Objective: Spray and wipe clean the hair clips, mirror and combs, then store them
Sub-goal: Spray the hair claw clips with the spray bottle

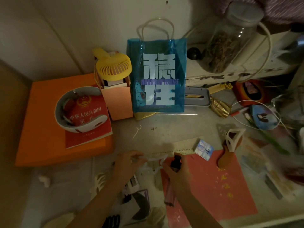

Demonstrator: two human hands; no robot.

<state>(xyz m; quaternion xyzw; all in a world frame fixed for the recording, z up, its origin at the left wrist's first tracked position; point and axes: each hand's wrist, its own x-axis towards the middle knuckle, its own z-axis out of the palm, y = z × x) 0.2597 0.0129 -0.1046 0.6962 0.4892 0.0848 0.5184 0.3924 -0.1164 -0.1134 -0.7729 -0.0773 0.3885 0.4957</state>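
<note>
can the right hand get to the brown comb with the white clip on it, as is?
Probably not yet. The right hand is wrapped round the dark spray bottle. The brown comb lies uncovered on the red sheet to its right, white clip atop, so the path looks clear.

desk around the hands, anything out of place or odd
A used-looking floss pick lies loose on the bare desk below the blue bag, and a white hair clip sits clamped on a brown comb. Nothing looks spilled.
</note>
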